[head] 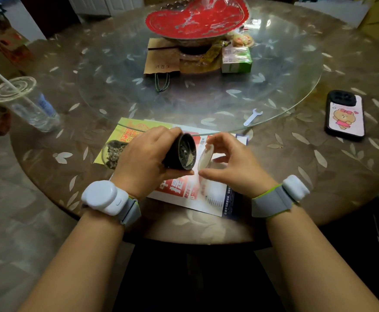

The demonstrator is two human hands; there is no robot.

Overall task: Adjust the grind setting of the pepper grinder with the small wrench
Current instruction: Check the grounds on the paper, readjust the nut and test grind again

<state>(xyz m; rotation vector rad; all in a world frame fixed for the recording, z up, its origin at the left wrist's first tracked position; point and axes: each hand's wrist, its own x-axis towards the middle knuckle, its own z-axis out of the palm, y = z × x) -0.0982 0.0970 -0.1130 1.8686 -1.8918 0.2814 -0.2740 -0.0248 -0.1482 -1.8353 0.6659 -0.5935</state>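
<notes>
Black grinder [179, 152], gripped on its side in the left hand [143, 158], shows its open end while the right hand's fingers [215, 140] pinch a clear cap [204, 157]; wrench [252, 117] waits on the desk [319, 165] at one o'clock.

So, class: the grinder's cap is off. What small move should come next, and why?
Probably set the clear cap, pinched by the right hand, down on the paper, then reach for the small wrench. The left hand already holds the pepper grinder, its mechanism exposed.
</notes>
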